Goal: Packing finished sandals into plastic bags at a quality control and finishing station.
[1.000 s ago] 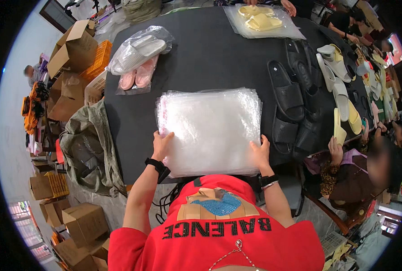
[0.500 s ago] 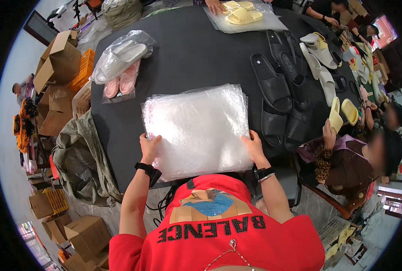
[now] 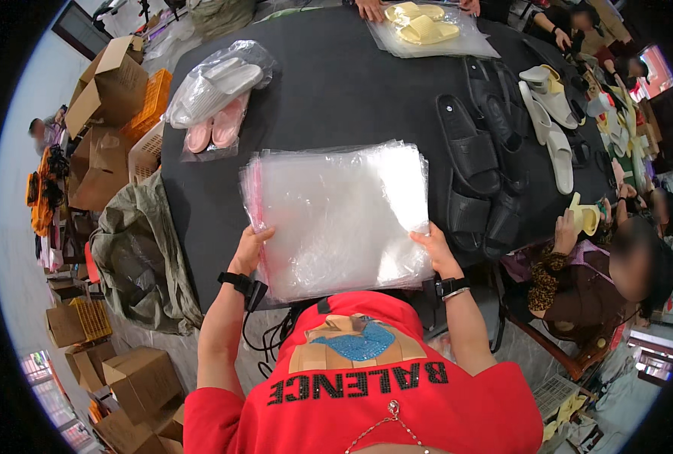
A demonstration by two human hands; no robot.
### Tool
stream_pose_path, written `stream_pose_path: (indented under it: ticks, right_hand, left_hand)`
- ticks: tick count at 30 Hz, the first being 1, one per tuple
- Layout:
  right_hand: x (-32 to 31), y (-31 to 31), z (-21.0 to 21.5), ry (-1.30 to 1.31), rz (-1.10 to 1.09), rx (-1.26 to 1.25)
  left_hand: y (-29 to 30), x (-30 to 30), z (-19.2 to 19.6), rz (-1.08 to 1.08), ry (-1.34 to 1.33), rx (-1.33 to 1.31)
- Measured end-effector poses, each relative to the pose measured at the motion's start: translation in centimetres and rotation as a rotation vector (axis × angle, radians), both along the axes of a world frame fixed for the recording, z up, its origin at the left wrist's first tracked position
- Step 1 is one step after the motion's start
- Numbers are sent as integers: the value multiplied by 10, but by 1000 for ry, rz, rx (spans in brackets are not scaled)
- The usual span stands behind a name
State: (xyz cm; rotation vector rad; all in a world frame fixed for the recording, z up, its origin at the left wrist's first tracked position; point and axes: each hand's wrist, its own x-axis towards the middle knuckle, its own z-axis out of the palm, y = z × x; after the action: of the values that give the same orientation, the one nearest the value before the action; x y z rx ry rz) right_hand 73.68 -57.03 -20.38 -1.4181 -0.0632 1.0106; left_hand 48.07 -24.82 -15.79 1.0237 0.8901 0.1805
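Observation:
A stack of clear plastic bags (image 3: 336, 219) with a pinkish strip along its left edge lies at the near side of the black table (image 3: 344, 98). My left hand (image 3: 252, 247) grips the stack's left edge, thumb on top. On the opposite edge my right hand (image 3: 436, 250) holds it the same way, fingers partly hidden beneath. Beyond the stack to the left, bagged white slippers (image 3: 215, 87) rest on bagged pink slippers (image 3: 217, 127). Several black slippers (image 3: 469, 151) lie to the right of the stack.
Beige slippers (image 3: 548, 129) line the table's right side. At the far edge, another person's hands are by yellow slippers (image 3: 427, 29) on plastic bags. A seated person (image 3: 578, 280) at right holds a yellow slipper (image 3: 584, 216). Cardboard boxes (image 3: 144, 378) and a grey-green sack (image 3: 136, 257) stand left.
The stack's pink-edged side shows more clearly and the glare on its top has shifted right. Both hands keep their hold. The seated person at right has turned the yellow slipper.

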Motion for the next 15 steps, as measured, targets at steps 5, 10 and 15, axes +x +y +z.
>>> stream_pose_path:
  ticks: [5, 10, 15]
  right_hand:
    - [3, 20, 23, -80, -30, 1]
    - [13, 12, -7, -295, 115, -308]
    - [15, 5, -20, -294, 124, -270]
  left_hand:
    - [10, -6, -2, 45, -1, 15]
    - [8, 2, -11, 41, 330, 356]
    - [41, 61, 23, -211, 374, 1438]
